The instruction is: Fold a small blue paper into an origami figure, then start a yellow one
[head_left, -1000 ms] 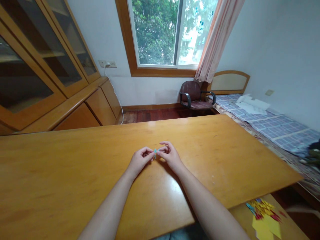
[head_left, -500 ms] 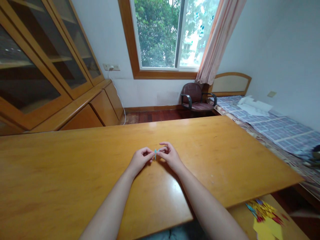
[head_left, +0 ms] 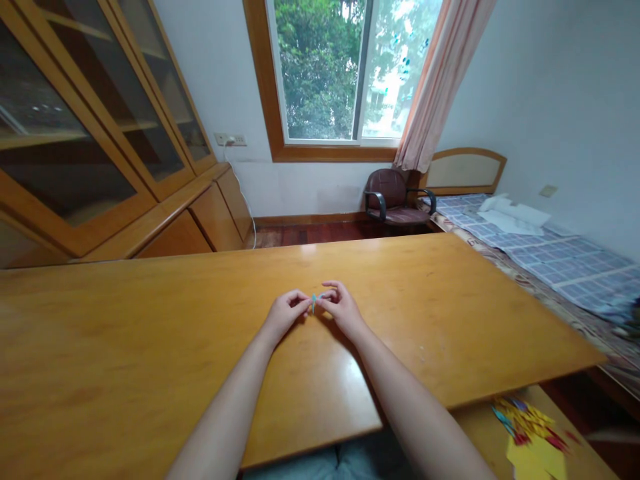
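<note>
My left hand point(head_left: 291, 312) pinches a small light-blue folded paper piece point(head_left: 314, 303) from its left side, between thumb and index finger. From the right, my right hand point(head_left: 340, 308) grips the same piece with thumb and fingertips, one finger raised away from it. The piece stands up thin and narrow between the two hands, just above the wooden table point(head_left: 210, 353). Its exact shape is too small to make out, and fingertips cover part of it.
A lower surface at the bottom right holds yellow paper point(head_left: 537, 459) and a pile of yellow, red and blue folded pieces point(head_left: 525, 419). Beyond the table stand a glass-fronted cabinet point(head_left: 165, 190), a dark red armchair point(head_left: 393, 197) and a bed point(head_left: 560, 257).
The view has shifted slightly, so the room sits a little further right and lower. Both hands keep their pinch on the light-blue piece, with hardly any movement.
</note>
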